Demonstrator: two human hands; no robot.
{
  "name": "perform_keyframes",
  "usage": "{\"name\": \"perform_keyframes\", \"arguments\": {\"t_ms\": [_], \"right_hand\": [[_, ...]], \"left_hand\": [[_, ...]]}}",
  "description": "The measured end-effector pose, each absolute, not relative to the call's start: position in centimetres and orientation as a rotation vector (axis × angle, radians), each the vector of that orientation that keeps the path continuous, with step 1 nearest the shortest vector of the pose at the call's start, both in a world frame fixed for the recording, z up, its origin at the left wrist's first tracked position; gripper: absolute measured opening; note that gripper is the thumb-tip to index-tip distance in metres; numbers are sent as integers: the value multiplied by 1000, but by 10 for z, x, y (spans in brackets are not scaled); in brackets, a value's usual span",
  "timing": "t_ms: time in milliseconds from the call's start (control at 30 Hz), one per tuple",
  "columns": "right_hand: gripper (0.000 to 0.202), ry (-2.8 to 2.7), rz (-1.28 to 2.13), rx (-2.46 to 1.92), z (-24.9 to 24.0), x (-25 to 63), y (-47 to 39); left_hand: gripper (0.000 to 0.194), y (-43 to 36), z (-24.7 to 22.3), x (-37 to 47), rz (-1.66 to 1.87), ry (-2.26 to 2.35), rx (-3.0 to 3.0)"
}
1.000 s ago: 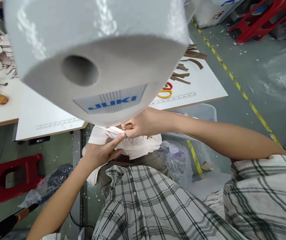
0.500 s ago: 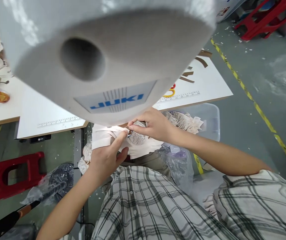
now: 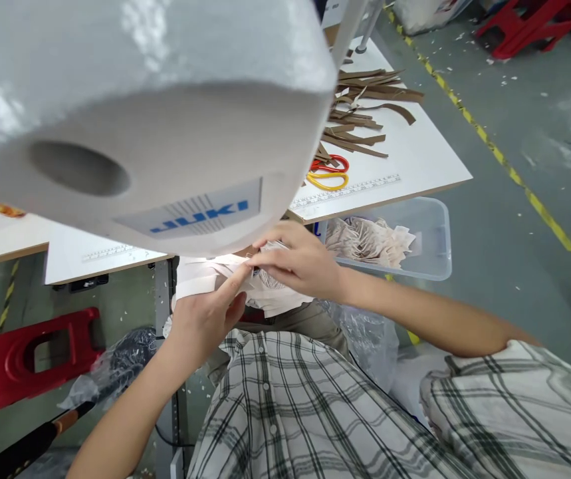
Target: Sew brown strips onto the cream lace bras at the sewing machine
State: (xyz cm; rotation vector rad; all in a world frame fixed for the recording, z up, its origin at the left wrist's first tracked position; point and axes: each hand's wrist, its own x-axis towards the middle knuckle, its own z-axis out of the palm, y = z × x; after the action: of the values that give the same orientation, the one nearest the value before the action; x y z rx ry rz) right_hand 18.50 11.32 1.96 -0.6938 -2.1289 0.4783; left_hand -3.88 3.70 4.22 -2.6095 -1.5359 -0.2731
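Observation:
A pale cream fabric piece [image 3: 196, 281] with gathered, pleated parts lies under the head of a white JUKI sewing machine [image 3: 205, 150]. Closed on the fabric's near left part is my left hand [image 3: 210, 313], its index finger stretched along the cloth and the thumb below. My right hand [image 3: 305, 263] is pinched at the fabric beside the left fingertip, with the fingers bent. Both sets of fingertips meet just below the machine head, which covers the needle area. A bright light falls on the cloth there.
Brown strips [image 3: 365, 136] and red-and-yellow-handled scissors [image 3: 329, 181] lie on the white table [image 3: 435, 156] at right. A clear plastic bin [image 3: 435, 246] below holds more gathered fabric. A red stool [image 3: 30, 356] stands at left. Clear plastic bags [image 3: 372, 339] hang by my lap.
My view has shifted, so the machine head sits further left and more strips and scissors show. My right hand's fingertips have come closer to my left index finger, over the fabric.

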Motion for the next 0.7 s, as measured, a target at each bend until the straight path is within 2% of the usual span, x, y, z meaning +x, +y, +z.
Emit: {"name": "perform_keyframes", "arguments": {"t_ms": [100,367,433,600,700], "right_hand": [[27,-2139,352,-650,8,187,107],[24,-2215,313,-831,18,190,106],[25,-2139,519,-865,15,189,101],[40,-1595,1346,-1021,-5,174,104],[47,-1588,1310,-1098,-8,159,124]], "left_hand": [[43,35,44,-40,-290,-1562,-2635],[45,43,51,-54,-279,-1509,-2864],[46,44,54,-50,-236,-1555,-2823],[46,36,59,-34,-211,-1725,-2787],[46,30,60,-26,-204,-1841,-2715]]}}
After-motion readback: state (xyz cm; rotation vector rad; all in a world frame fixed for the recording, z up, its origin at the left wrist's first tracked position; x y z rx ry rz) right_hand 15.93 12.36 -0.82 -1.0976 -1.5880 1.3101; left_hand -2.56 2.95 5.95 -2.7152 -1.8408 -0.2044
